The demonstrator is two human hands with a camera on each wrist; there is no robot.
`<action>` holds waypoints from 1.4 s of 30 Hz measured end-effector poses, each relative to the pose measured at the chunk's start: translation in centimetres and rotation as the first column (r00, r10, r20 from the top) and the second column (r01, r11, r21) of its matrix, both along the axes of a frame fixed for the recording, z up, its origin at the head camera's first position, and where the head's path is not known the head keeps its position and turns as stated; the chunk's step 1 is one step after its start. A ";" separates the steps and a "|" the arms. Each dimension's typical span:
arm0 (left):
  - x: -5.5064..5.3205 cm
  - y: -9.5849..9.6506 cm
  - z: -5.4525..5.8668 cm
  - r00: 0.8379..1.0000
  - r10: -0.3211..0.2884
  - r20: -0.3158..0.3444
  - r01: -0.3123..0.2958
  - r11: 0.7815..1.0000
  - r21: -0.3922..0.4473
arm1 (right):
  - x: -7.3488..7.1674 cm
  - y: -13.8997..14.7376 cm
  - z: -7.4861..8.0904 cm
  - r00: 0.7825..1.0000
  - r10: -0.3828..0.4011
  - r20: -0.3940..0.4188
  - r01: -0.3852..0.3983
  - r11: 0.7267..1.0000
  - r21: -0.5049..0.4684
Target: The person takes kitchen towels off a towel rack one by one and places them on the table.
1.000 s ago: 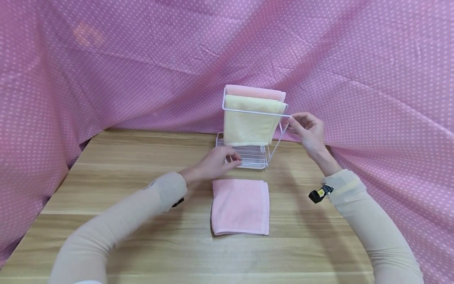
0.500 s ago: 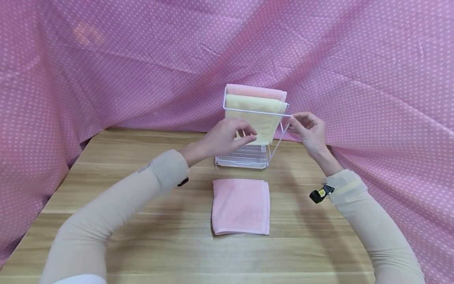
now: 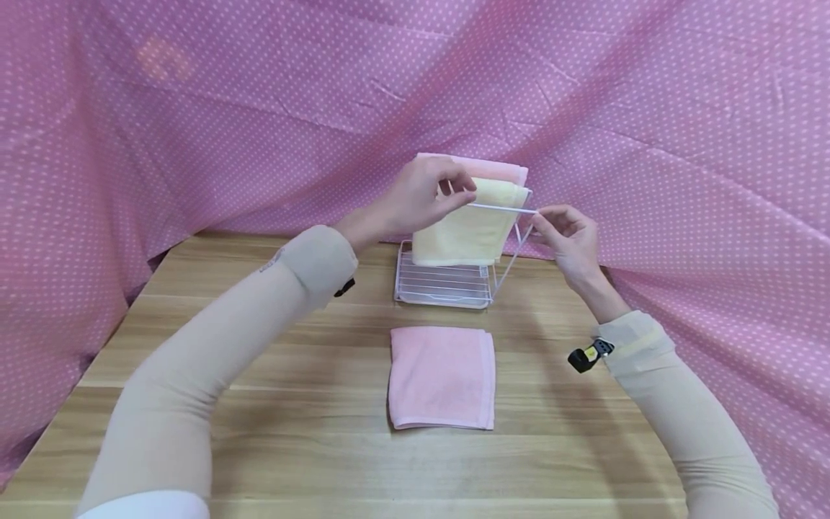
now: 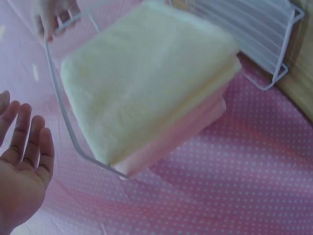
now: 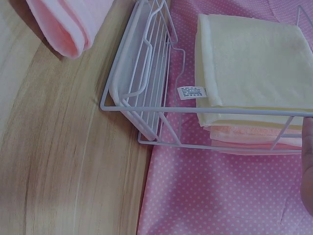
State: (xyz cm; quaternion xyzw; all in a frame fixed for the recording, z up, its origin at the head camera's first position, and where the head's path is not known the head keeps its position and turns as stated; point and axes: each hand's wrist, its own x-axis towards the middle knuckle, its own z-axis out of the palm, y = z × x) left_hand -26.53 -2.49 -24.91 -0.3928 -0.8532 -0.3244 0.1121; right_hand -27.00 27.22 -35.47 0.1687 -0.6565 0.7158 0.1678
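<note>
A white wire towel rack (image 3: 444, 290) stands near the back of the table. Over its upper bars hang a folded yellow towel (image 3: 463, 234) and, behind that, a pink towel (image 3: 502, 170). My right hand (image 3: 570, 241) pinches the right front corner of the rack's top bar. Raised at the rack's front left, my left hand (image 3: 424, 191) overlaps the towels in the head view. In the left wrist view this left hand (image 4: 22, 169) holds nothing, its relaxed fingers apart from the bar. Another pink towel (image 3: 442, 378) lies folded flat in front of the rack.
The wood-grain table (image 3: 292, 447) reaches back to a pink dotted cloth (image 3: 259, 108) hanging behind and at both sides. In the right wrist view, a white label (image 5: 191, 92) sticks out from the yellow towel's edge.
My left hand has risen from beside the rack's base to the level of its top bar. The right hand keeps its hold on the corner, and the towels stay in place.
</note>
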 end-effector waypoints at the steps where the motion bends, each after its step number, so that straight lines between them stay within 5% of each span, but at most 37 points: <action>1: -0.3 0.0 0.1 1.000 0.013 0.010 -0.013 1.000 -0.002 | 0.0 0.0 0.0 1.000 0.002 0.004 -0.002 1.000 -0.007; 18: -5.2 0.0 -0.6 0.977 0.195 0.084 -0.187 0.978 -0.095 | 0.1 -0.2 0.0 1.000 -0.010 0.011 0.010 1.000 -0.005; 31: -6.7 0.3 -1.0 0.961 0.234 0.147 -0.204 0.959 -0.198 | 0.0 -0.2 0.1 1.000 -0.015 0.001 0.015 1.000 0.013; 42: -7.1 0.7 -1.2 0.949 0.259 0.178 -0.221 0.953 -0.207 | -0.1 -0.3 0.0 1.000 -0.005 0.003 0.005 1.000 -0.011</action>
